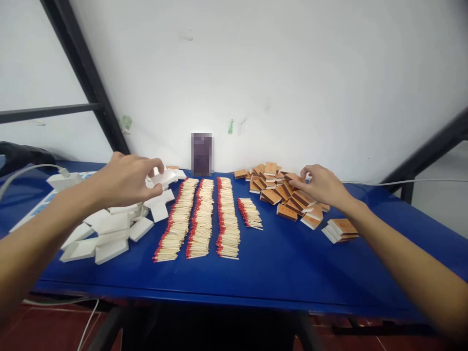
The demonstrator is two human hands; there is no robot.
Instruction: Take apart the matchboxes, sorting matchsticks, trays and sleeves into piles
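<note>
My left hand (pixel 131 179) is over the left pile, its thumb and fingers curled round a white matchbox tray (pixel 166 176). More white trays (pixel 112 225) lie loosely heaped below and beside it. At the right pile, my right hand (pixel 323 185) pinches the edge of an orange-brown matchbox sleeve (pixel 293 178). Many similar sleeves (pixel 281 190) are heaped around it. Between the hands lie three long rows of red-tipped matches (pixel 200 217) and a shorter row of matches (pixel 250 213), untouched by either hand.
The blue table (pixel 270 273) meets a white wall (pixel 292 73). A blurred dark rectangular object (pixel 202 154) stands against that wall. A few closed matchboxes (pixel 340 229) lie near my right forearm. Black metal bars (pixel 87 73) rise at the left, and a white cable (pixel 32 168) runs there.
</note>
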